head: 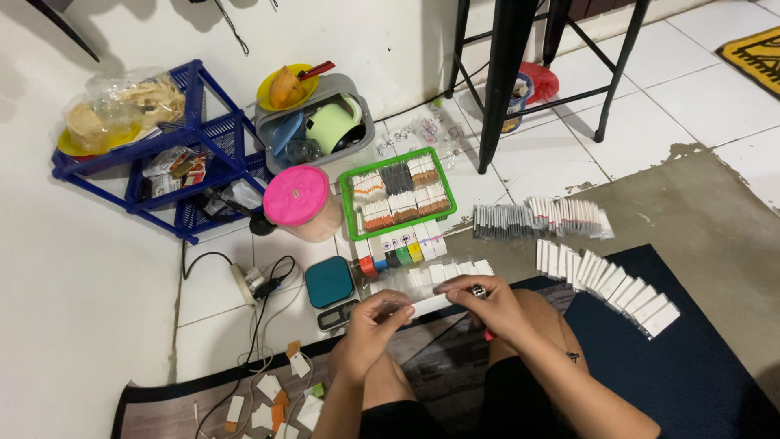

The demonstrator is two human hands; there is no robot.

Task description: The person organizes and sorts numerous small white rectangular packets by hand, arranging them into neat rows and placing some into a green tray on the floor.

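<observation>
My left hand (374, 323) and my right hand (490, 302) hold the two ends of a slim white box (431, 304) just above my knees. A ring sits on a right-hand finger. In front of my hands stands a row of small white boxes (435, 272) and several colour-ended boxes (398, 250). A teal digital scale (331, 286) lies just left of my left hand.
A green tray (348, 189) of packed boxes, a pink-lidded jar (297, 198), a grey basin of dishes (357, 85) and a blue rack (175, 146) stand further back. Rows of white boxes (605, 284) lie at right on a dark mat. A power strip (246, 283) and paper tags (268, 398) lie left. Black stool legs (500, 81) stand behind.
</observation>
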